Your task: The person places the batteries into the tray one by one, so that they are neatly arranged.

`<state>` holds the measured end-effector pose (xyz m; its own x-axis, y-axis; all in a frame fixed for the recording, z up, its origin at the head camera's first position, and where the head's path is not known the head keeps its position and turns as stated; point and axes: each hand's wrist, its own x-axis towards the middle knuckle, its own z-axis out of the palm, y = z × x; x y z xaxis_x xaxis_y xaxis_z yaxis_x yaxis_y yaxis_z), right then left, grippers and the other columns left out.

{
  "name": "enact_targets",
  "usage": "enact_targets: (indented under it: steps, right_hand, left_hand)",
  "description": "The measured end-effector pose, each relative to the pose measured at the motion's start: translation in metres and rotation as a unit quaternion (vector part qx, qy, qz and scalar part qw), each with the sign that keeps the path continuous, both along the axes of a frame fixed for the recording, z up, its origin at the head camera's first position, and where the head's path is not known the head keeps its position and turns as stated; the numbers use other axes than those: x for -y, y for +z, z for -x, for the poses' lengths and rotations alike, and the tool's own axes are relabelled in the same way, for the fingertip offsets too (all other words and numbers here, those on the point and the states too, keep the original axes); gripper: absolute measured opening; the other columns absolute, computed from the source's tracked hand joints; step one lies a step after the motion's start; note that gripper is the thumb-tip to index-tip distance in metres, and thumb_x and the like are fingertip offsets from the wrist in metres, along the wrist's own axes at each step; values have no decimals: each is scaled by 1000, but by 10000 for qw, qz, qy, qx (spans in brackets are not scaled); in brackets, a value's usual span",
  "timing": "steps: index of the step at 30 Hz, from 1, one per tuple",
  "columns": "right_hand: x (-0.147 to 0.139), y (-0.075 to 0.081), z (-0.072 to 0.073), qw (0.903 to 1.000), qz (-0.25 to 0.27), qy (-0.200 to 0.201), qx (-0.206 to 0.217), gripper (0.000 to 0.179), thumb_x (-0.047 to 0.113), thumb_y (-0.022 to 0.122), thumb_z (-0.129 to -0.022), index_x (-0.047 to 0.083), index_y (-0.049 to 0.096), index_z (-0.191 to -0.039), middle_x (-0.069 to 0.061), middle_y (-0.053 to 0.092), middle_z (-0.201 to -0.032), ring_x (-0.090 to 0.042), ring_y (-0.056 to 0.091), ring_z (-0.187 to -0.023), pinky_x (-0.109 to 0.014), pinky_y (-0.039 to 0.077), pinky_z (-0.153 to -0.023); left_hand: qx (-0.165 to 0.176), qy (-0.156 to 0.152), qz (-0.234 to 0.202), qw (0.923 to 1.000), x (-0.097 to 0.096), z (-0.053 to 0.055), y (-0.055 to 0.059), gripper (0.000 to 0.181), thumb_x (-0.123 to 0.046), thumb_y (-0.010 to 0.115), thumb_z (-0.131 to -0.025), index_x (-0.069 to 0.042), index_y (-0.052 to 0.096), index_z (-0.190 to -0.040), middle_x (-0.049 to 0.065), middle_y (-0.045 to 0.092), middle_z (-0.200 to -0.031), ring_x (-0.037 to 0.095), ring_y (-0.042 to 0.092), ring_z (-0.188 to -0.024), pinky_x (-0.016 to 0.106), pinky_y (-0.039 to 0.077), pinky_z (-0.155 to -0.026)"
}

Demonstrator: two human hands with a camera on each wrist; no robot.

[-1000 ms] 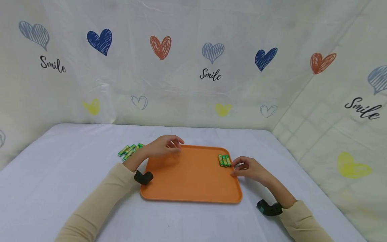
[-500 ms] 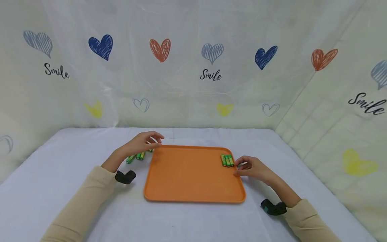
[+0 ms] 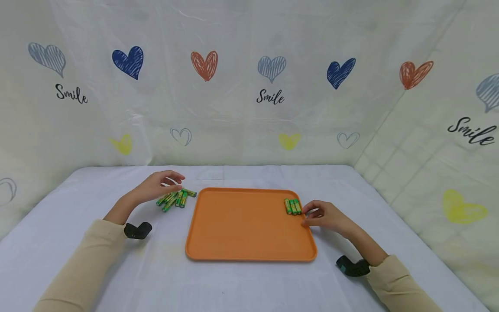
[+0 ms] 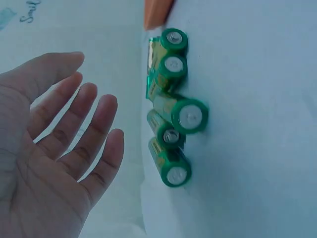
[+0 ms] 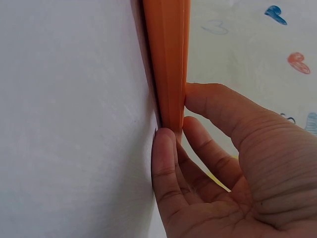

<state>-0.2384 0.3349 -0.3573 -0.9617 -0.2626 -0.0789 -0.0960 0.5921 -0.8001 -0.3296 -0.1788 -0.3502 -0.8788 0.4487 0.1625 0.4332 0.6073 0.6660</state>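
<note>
Hands apart: the left hand point(image 3: 157, 184) hovers by the pile of batteries point(image 3: 170, 202), fingers relaxed and nothing in them, while the right hand point(image 3: 325, 215) holds the right rim of the tray point(image 3: 249, 225) — thumb at the upper edge, a fingertip low on the outer side. How firmly it grips, I cannot tell. The pile sits on the worktop point(image 3: 249, 286) just left of the tray, its pieces at odd angles, some across others; the row point(image 3: 294, 207) of three more lies side by side near the tray's far right corner.

The step in hand looks like taking a battery from the pile. One at the edge should come away more cleanly than one crossed by its neighbours. Thumb and a finger or two across the middle would likely give the surest pinch; round sides could roll if nudged, so straight down seems best. Light pressure should do for the right hand — a hard tug might slide the tray and upset the row.
</note>
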Motion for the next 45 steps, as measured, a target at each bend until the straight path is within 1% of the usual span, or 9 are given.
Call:
enact_targets:
  steps: [3,7,11,16,22,27,31,37,45]
  right_hand:
    - [0,0,-1,10000,-7,-15,-4,39,18,79,-83,-2,60,-111,-7,63,-93,-18,59,-85,-26,47,-69]
    - [-1,1,-1,10000,22,-5,-41,39,17,79,-83,-2,61,-111,-8,63,-94,-18,59,-85,-26,47,-69]
    - [-1,0,-1,10000,67,13,-22,39,16,78,-83,-3,60,-112,-8,63,-95,-18,59,-85,-26,47,-70]
    - [0,0,0,10000,57,25,-28,39,16,78,-83,-3,60,-112,-8,63,-94,-18,59,-84,-26,47,-70]
    - [-1,1,0,9999,61,75,-70,38,16,78,-83,-3,61,-111,-7,63,-92,-18,59,-83,-25,47,-69]
    - [-2,0,0,9999,81,87,-48,39,16,78,-83,-3,60,-111,-7,63,-92,-18,59,-83,-25,47,-69]
    - [-2,0,0,10000,65,53,-12,39,17,78,-83,-3,60,-112,-7,63,-93,-18,58,-84,-25,47,-69]
    - [-2,-1,0,10000,73,56,-11,38,16,78,-83,-3,60,-111,-8,63,-93,-18,58,-85,-25,47,-69]
    - [-2,-1,1,9999,75,84,-28,37,16,78,-83,-3,60,-110,-7,63,-92,-18,59,-85,-25,47,-69]
  left_hand:
    - [62,107,123,9998,10,0,-4,42,-24,66,-95,1,59,-128,16,63,-118,32,61,-107,44,51,-90]
    - [244,164,121,9995,21,0,-7,43,-25,66,-94,0,59,-129,18,62,-123,33,59,-109,46,50,-91]
    - [577,121,193,9981,30,-1,-11,47,-29,67,-93,-3,57,-131,16,59,-127,32,56,-112,45,48,-92]
    - [967,-42,283,9949,37,-4,-14,54,-29,69,-92,-3,53,-135,17,57,-130,31,55,-115,43,46,-93]
    - [1124,-379,323,9924,44,-9,-13,59,-15,67,-90,2,43,-141,22,54,-131,37,51,-122,48,40,-101]
    - [1261,-484,402,9900,44,-11,-11,61,-7,62,-87,3,40,-143,25,50,-136,41,47,-125,54,37,-104]
    - [1294,-483,525,9890,43,-11,-12,60,-7,63,-88,2,42,-143,25,48,-139,41,45,-127,57,36,-105]
    - [1093,-545,521,9911,46,-12,-15,57,-8,66,-88,3,45,-140,24,51,-136,40,48,-124,54,39,-103]
    - [996,-426,439,9931,48,-10,-18,59,-9,69,-88,6,44,-139,25,51,-136,38,50,-121,53,40,-102]
